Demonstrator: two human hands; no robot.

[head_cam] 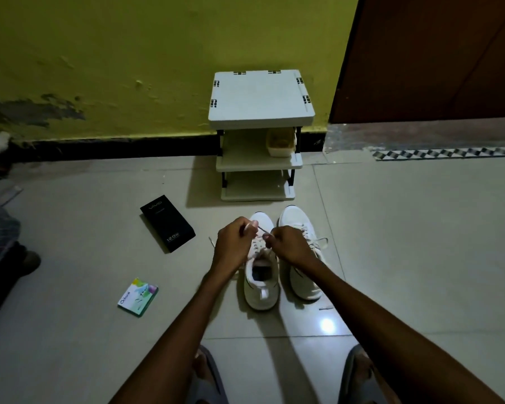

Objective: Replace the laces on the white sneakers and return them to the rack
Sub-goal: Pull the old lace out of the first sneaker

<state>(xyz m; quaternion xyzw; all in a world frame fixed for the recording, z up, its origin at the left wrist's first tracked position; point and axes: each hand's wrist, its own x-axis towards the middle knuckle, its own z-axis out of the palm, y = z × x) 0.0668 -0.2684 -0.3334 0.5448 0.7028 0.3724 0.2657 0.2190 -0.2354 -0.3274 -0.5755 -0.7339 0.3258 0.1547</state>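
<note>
Pinching a white lace [261,228] with both grips: left grip [235,240] curled tight on one strand, right grip [289,244] curled tight on the other, close together but apart. Stretched short and taut between the two grips. Directly beneath them, standing on the tiled floor [391,228] with heel nearest the body, the left sneaker [261,290]. Just right of the right grip and partly under its wrist, the right sneaker [296,218], laced, loose loops spilling outward. Beyond both grips, against the yellow wall, the rack [260,97], with a small cream tub [280,142] on its middle shelf. Left of the left grip, well apart, a black box [167,223]; nearer the body, a green packet [137,297].
</note>
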